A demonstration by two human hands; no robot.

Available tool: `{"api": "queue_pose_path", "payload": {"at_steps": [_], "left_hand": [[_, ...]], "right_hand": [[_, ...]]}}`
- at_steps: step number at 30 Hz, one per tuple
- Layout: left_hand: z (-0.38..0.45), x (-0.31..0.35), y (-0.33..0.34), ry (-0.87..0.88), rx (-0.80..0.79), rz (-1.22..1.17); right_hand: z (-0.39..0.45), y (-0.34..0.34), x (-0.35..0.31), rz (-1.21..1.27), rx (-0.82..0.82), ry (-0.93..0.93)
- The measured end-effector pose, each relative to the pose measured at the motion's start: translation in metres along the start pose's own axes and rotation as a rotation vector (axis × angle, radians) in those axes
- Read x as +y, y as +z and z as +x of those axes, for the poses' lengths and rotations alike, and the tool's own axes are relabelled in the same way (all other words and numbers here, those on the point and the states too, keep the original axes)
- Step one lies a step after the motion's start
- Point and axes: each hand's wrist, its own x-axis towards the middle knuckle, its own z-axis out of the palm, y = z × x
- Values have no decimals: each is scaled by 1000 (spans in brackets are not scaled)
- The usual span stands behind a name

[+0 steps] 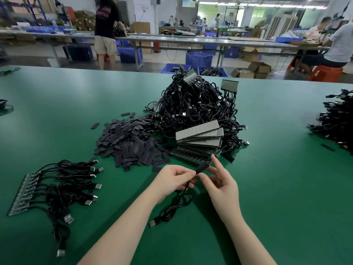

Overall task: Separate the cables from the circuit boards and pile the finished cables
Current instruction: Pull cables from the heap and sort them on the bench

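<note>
My left hand (pixel 174 179) grips a black USB cable (pixel 172 207) near its upper end, where a black sleeve (pixel 201 166) covers the tip. The cable loops down onto the green table, its USB plug lying at the bottom. My right hand (pixel 219 180) pinches the sleeve end from the right with thumb and fingers, index finger raised. A strip of circuit boards (pixel 21 196) with several cables attached lies at the left. A big tangled heap of cables and boards (pixel 194 104) sits ahead, with stacked board panels (pixel 198 136) leaning on it.
A pile of flat black sleeves (pixel 129 142) lies left of the heap. Another cable pile (pixel 336 123) sits at the right edge. The green table (pixel 76 111) runs wide; beyond it are benches, blue crates and people working.
</note>
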Motion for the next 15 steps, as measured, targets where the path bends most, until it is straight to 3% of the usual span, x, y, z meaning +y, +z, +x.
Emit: {"api": "queue_pose_path", "payload": {"at_steps": [10, 15], "left_hand": [[0, -3, 2, 22, 17, 43], [1, -3, 3, 20, 16, 52]], "right_hand": [[-8, 4, 4, -189, 33, -168], [-7, 3, 4, -160, 50, -140]]}}
